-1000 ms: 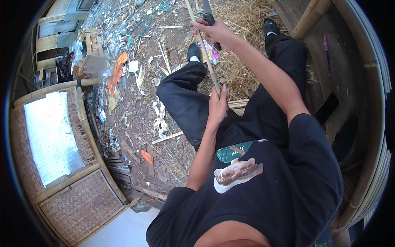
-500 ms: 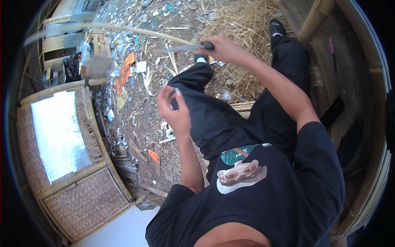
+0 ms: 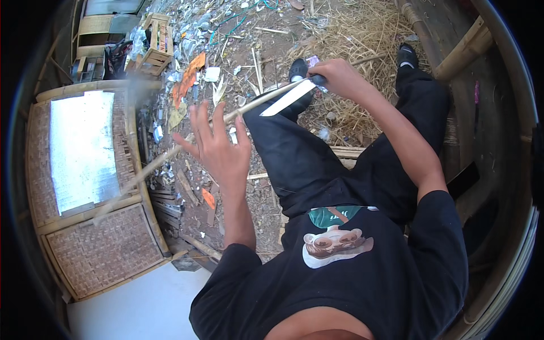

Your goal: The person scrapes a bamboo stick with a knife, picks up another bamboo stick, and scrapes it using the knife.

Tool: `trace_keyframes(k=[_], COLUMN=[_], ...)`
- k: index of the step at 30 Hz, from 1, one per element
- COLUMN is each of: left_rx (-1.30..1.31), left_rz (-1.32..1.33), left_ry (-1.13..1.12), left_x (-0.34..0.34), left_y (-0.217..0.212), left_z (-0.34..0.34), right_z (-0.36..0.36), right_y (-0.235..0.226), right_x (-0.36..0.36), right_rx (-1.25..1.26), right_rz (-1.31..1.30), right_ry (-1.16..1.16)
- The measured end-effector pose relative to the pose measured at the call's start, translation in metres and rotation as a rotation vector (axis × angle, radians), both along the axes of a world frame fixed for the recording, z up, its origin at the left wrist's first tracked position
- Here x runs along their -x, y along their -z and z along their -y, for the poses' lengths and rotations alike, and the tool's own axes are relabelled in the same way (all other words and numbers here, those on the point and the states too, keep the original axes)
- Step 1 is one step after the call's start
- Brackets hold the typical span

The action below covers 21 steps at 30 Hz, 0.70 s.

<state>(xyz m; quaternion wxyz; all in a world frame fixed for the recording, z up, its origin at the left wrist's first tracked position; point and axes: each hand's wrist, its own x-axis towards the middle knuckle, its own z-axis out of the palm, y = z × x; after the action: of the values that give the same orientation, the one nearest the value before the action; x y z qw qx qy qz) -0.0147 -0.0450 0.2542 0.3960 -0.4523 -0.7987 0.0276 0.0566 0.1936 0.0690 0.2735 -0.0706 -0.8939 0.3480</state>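
Observation:
My right hand [image 3: 337, 79] is closed round the black handle of a knife [image 3: 288, 98], its bright blade pointing down and left above my left leg. A long, thin bamboo stick [image 3: 265, 100] runs past the knife handle, one end out over the straw and the other blurred at lower left. Whether my right fingers grip the stick too is partly hidden. My left hand [image 3: 218, 150] is open with fingers spread, over the stick's middle; I cannot tell if it touches.
Dry straw [image 3: 362, 34] and scattered litter cover the ground. A woven bamboo panel [image 3: 107, 249] with a silvery sheet [image 3: 85, 153] stands at left, and a wooden crate [image 3: 158, 45] behind it. Bamboo posts [image 3: 462, 48] and dark boards close off the right.
The stick has swung from far left down to lower left, its other end now showing beyond my right hand. My left hand rose leftward and spread its fingers. The right hand moved right with the knife.

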Motion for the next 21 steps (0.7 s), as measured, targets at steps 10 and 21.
trace_keyframes(k=[10,21], left_rx=[-0.011,-0.274], left_rz=[1.602,1.984], left_ry=[-0.203,-0.114], left_x=[-0.009,-0.028], left_y=[0.115,0.186], left_z=[0.058,0.022], right_z=[-0.020,0.050], right_y=[0.006,0.036], right_x=[-0.023,-0.032], right_rx=[0.177,0.140], right_rz=[-0.237,0.598], right_ry=[0.026,0.116])
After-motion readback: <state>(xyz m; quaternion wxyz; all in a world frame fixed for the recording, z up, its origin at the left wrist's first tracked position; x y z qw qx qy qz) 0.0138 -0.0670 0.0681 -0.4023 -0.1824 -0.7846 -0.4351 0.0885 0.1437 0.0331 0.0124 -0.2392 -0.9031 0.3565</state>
